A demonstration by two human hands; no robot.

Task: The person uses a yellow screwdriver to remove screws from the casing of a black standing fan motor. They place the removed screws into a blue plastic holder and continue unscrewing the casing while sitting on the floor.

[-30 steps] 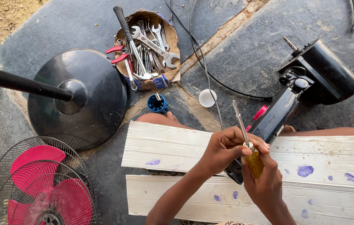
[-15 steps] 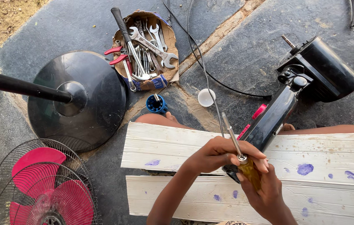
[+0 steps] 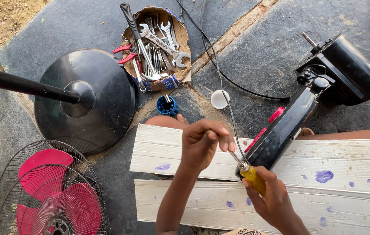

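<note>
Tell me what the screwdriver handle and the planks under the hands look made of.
Screwdriver handle: likely plastic, yellow, translucent and glossy, gripped by the right hand. Planks: wood, going by the grain lines, with worn white paint and purple blotches.

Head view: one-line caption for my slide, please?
Right hand holds a yellow-handled screwdriver while left hand pinches its shaft, above white planks beside a black fan motor housing.

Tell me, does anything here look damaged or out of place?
Yes: the fan is dismantled. Its black motor housing lies on its side, and the pink blades sit in a cage apart from the stand base.
</note>
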